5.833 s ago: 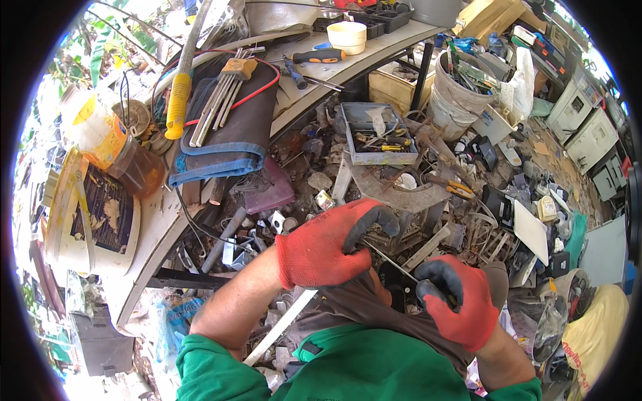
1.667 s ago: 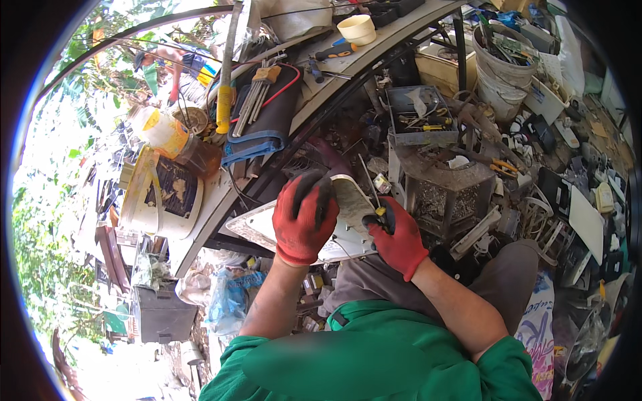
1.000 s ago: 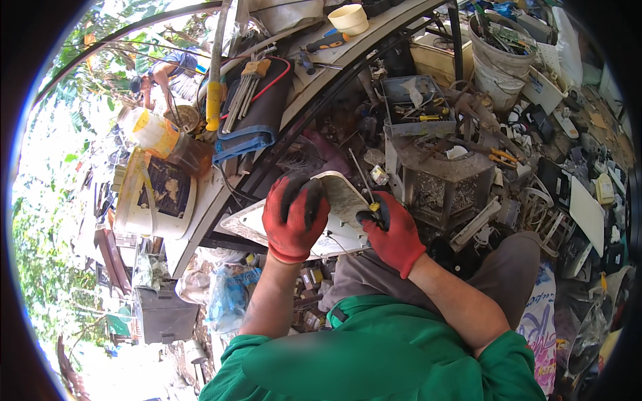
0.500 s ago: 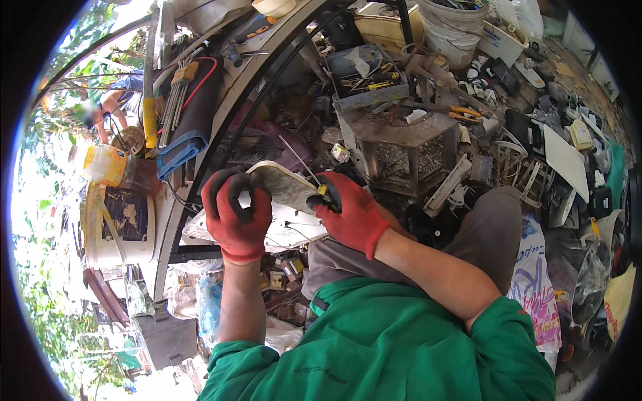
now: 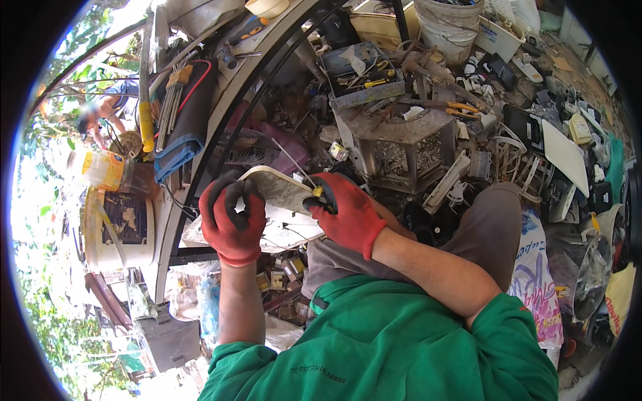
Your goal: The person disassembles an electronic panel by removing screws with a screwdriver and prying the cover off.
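Observation:
My left hand (image 5: pixel 234 219), in a red glove with dark fingertips, curls round the left end of a flat greyish panel with a rounded corner (image 5: pixel 277 188). A screwdriver (image 5: pixel 295 163), thin-shafted with a yellow part by the fingers, sticks up and to the left from my right hand (image 5: pixel 349 215). That hand is gloved in red too, closed, and against the panel's right end; its fingertips are partly hidden. Below the panel lies a larger white sheet-like piece (image 5: pixel 289 230) with a dark wire across it, near my lap.
Ahead stands a dirty metal box frame (image 5: pixel 401 144), with a blue-grey tool tray (image 5: pixel 368 93) behind it. Orange-handled pliers (image 5: pixel 463 109) lie nearby. Scrap parts crowd the right. A curved-looking table edge runs along the left; beyond it another person (image 5: pixel 110 117) bends over.
Both hands and the panel have shifted slightly left, and the panel's tilt looks a little different. My grip on the panel and the screwdriver stays the same.

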`<control>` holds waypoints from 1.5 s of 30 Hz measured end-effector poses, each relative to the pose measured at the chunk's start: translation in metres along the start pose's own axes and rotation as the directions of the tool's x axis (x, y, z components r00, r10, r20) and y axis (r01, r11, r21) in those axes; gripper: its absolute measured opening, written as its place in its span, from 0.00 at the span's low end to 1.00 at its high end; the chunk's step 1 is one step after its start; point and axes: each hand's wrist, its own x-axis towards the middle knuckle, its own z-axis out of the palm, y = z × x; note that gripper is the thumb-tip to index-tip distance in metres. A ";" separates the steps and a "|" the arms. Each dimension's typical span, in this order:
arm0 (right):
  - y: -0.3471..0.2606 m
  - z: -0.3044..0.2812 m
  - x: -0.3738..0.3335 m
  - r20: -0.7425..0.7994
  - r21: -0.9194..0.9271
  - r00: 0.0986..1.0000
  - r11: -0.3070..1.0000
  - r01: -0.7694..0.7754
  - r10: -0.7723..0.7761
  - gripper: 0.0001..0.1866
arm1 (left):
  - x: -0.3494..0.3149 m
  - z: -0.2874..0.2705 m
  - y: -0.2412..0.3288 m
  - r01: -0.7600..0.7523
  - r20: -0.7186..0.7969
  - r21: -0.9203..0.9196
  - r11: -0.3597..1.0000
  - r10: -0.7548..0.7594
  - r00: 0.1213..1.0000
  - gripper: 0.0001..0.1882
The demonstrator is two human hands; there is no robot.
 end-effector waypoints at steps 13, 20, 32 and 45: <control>0.003 -0.004 -0.001 0.005 0.001 1.000 1.000 -0.012 0.012 0.27 | 0.006 0.006 0.011 0.048 -0.028 -0.020 0.999 -0.048 0.998 0.10; -0.004 -0.001 -0.004 -0.012 -0.054 1.000 0.998 0.015 -0.015 0.26 | 0.004 -0.022 0.002 0.044 0.085 -0.061 0.997 -0.038 0.996 0.15; 0.007 -0.010 -0.002 0.092 0.121 0.975 0.970 -0.211 0.201 0.24 | 0.003 -0.123 -0.134 0.529 0.041 0.350 0.773 -0.577 0.816 0.12; 0.011 -0.018 -0.003 0.144 0.289 0.966 0.925 -0.248 0.214 0.22 | -0.004 -0.129 -0.149 0.440 0.095 0.288 0.850 -0.483 0.871 0.16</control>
